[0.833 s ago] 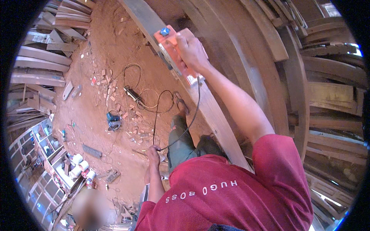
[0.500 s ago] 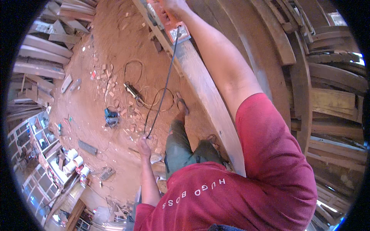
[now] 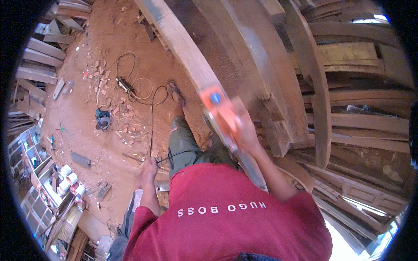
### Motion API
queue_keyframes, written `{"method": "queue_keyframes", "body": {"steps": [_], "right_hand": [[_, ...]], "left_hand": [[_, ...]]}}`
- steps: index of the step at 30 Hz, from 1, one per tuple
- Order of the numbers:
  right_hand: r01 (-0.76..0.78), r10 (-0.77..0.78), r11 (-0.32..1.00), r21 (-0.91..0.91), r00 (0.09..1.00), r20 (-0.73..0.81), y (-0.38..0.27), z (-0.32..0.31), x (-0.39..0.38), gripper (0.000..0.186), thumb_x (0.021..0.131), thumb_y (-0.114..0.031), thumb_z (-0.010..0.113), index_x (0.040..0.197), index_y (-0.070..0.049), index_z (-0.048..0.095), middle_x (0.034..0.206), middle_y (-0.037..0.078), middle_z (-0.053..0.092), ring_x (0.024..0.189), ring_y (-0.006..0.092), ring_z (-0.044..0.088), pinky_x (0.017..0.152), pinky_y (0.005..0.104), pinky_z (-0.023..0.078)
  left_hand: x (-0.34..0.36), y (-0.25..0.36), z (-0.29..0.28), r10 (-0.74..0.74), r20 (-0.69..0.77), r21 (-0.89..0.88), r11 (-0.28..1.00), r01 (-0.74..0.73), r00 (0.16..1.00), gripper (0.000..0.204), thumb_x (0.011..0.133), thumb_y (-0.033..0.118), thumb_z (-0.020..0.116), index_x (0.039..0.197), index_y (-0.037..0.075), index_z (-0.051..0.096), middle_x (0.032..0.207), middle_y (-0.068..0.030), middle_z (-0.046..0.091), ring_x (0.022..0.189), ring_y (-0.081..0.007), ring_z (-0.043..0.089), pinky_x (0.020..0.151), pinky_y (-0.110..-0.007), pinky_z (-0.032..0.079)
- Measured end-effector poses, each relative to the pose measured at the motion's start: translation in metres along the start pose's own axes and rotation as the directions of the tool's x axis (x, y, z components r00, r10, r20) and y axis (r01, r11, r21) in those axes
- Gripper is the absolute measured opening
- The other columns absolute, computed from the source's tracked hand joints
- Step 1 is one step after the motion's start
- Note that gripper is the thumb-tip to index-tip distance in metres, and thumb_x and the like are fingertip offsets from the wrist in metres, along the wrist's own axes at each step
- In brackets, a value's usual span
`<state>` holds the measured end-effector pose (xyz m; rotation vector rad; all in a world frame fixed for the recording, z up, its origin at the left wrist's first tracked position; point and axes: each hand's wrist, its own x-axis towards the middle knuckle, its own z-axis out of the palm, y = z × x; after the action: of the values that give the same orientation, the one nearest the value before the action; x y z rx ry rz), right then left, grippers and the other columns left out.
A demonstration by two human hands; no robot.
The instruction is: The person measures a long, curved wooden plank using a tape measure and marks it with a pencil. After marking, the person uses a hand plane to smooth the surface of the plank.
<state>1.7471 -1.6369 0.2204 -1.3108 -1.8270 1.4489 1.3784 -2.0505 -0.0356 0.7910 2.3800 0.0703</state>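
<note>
My right hand (image 3: 246,132) grips an orange electric planer (image 3: 219,113) that rests on a long curved wooden plank (image 3: 180,43). The plank runs from the top centre down past my right side. My left hand (image 3: 149,166) hangs at my side and holds the planer's black power cord (image 3: 153,117), which trails across the dirt floor. I wear a red shirt and green trousers, and one sandalled foot (image 3: 176,93) stands beside the plank.
Stacked curved timbers (image 3: 322,78) fill the right side. On the red dirt floor lie a blue power tool (image 3: 102,118), a dark tool with coiled cable (image 3: 124,83), wood scraps and boards at left. Shelves with white cans (image 3: 69,180) stand lower left.
My right hand has drawn the planer back along the plank, from far up near the top to close by my body. The left hand keeps hold of the cord.
</note>
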Motion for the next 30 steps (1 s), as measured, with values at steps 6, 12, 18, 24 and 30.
{"method": "queue_keyframes", "body": {"steps": [6,12,18,24,30], "right_hand": [[-0.199,0.207,0.974,-0.106,0.976,0.070,0.034,-0.039,-0.128,0.060,0.101,-0.050,0.036,0.096,0.002,0.065,0.067,0.007,0.060,0.063,0.0183,0.059,0.056,0.0345,0.045],[0.042,-0.042,0.999,0.011,0.998,-0.045,0.014,0.008,0.018,0.054,0.103,-0.044,0.040,0.076,-0.001,0.060,0.056,0.005,0.055,0.050,0.0140,0.054,0.044,0.0322,0.039],[-0.160,0.159,0.986,0.038,0.987,0.037,-0.043,0.061,0.200,0.062,0.102,-0.048,0.036,0.073,0.001,0.064,0.053,0.008,0.057,0.046,0.0193,0.058,0.047,0.0365,0.046],[-0.061,0.065,0.993,0.096,0.997,-0.038,-0.086,0.110,0.377,0.060,0.101,-0.051,0.039,0.084,0.001,0.063,0.064,0.011,0.059,0.051,0.0189,0.059,0.046,0.0351,0.046],[0.158,-0.182,0.968,-0.196,0.977,-0.108,-0.118,0.153,0.570,0.062,0.100,-0.053,0.032,0.104,0.000,0.064,0.083,0.023,0.067,0.075,0.0339,0.066,0.070,0.0433,0.053]], "left_hand": [[-0.044,0.088,-0.012,0.300,0.101,-0.057,0.954,-0.295,0.949,0.048,0.097,0.038,0.041,0.091,-0.006,0.059,0.083,-0.0295,0.064,0.087,-0.0460,0.060,0.082,-0.056,0.042],[-0.037,0.094,-0.018,0.047,0.062,-0.189,0.981,-0.034,0.997,0.044,0.099,0.033,0.036,0.087,-0.002,0.060,0.094,-0.0303,0.062,0.093,-0.0477,0.057,0.085,-0.056,0.041],[0.001,0.081,-0.012,-0.031,0.076,-0.290,0.956,0.052,0.997,0.047,0.100,0.034,0.036,0.091,-0.003,0.065,0.098,-0.0295,0.062,0.097,-0.0465,0.056,0.085,-0.054,0.042],[0.059,0.139,-0.047,-0.064,0.069,-0.566,0.820,0.092,0.996,0.049,0.099,0.034,0.038,0.081,-0.003,0.065,0.084,-0.0235,0.067,0.084,-0.0414,0.061,0.079,-0.050,0.045],[0.128,0.171,-0.074,-0.060,-0.121,-0.645,0.764,-0.032,0.991,0.049,0.097,0.031,0.036,0.079,-0.004,0.065,0.079,-0.0189,0.068,0.081,-0.0316,0.064,0.077,-0.042,0.046]]}}
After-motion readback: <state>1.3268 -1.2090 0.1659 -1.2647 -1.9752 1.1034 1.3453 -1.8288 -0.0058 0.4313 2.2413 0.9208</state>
